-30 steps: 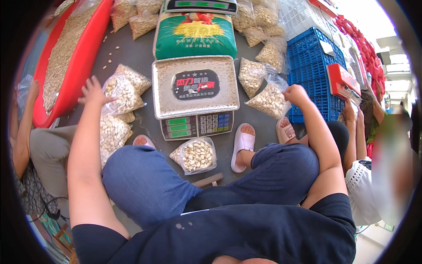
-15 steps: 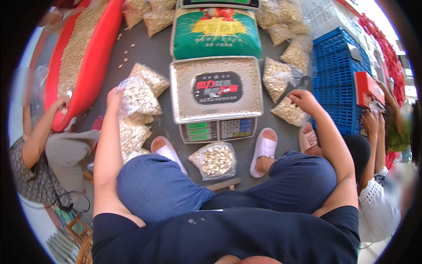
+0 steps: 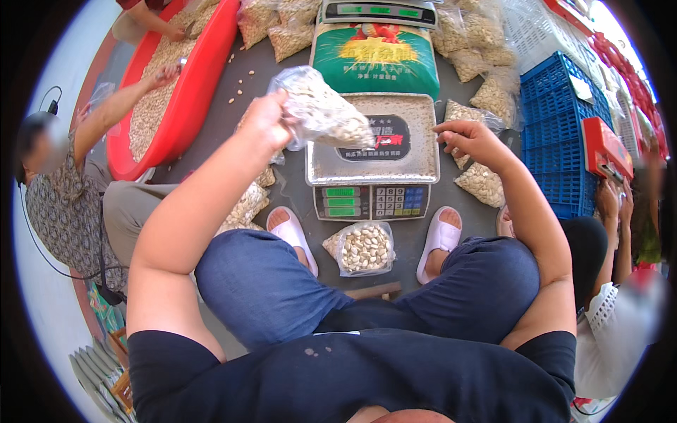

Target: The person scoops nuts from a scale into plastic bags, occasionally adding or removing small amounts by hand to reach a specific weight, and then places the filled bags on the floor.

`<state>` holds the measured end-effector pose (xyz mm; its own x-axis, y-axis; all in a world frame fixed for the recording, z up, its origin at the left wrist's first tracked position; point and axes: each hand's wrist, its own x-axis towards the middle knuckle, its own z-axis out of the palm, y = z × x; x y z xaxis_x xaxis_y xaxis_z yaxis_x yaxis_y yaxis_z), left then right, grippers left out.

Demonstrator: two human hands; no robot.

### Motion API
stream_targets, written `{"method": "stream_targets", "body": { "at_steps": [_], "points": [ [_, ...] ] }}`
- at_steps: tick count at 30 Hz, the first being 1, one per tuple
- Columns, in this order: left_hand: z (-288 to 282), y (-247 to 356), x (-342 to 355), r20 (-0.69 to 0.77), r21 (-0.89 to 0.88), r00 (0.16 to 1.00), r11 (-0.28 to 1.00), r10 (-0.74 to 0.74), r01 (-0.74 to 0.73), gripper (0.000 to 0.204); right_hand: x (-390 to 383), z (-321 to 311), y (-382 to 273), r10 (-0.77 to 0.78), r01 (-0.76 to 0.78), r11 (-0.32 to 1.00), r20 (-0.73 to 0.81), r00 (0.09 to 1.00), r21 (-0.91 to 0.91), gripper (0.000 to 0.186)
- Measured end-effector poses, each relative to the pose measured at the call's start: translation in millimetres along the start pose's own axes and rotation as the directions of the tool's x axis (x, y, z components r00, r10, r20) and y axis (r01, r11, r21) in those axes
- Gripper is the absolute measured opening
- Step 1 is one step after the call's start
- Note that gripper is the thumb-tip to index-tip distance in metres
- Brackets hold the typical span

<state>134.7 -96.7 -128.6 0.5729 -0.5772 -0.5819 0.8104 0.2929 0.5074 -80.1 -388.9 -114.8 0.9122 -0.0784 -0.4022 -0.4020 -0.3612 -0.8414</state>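
Observation:
My left hand is closed on the gathered top of a clear plastic bag of pale flat nuts or seeds. That bag hangs tilted above the left part of the scale's metal tray, hiding some of it. At the tray's right edge is my right hand, its fingers loosely bent and apart, with nothing seen in them. The weighing scale has a keypad and lit green displays on its front. Between my feet, an open bag of larger pale nuts rests on the floor.
Filled bags lie left of the scale, others to its right. Behind it stand a green printed sack and another scale. A red tub with co-workers' hands is at left; blue crates stand right.
My left hand has lifted a bag from the pile at left and carried it right, over the tray. My right hand has shifted from above a bag to the tray's edge.

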Motion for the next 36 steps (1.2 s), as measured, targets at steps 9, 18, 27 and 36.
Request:
{"method": "stream_targets", "body": {
  "at_steps": [9, 18, 27, 36],
  "points": [
    [-0.5, -82.7, 29.4, -0.292, 0.692, 0.936, 0.632, -0.195, 0.348, 0.029, -11.8, -16.4, 41.9, 0.095, -0.099, 0.984, -0.036, 0.995, -0.149, 0.025],
    [40.5, 21.9, -5.3, 0.159, 0.983, 0.960, 0.053, 0.229, -0.175, 0.034, -7.6, -24.4, -13.9, -0.041, -0.018, 0.914, -0.135, 0.990, -0.404, 0.023],
    [81.5, 12.8, -10.1, 0.308, 0.269, 0.843, 0.810, 0.441, -0.521, 0.013, 110.9, 49.5, -73.5, -0.443, 0.396, 0.277, 0.249, 0.861, -0.875, 0.017],
    [27.2, -53.9, 66.3, 0.526, 0.701, 0.738, 0.276, 0.423, -0.658, 0.015, 156.6, 120.7, -39.5, -0.233, 0.538, 0.396, 0.486, 0.843, -0.744, 0.047]
  ]
}}
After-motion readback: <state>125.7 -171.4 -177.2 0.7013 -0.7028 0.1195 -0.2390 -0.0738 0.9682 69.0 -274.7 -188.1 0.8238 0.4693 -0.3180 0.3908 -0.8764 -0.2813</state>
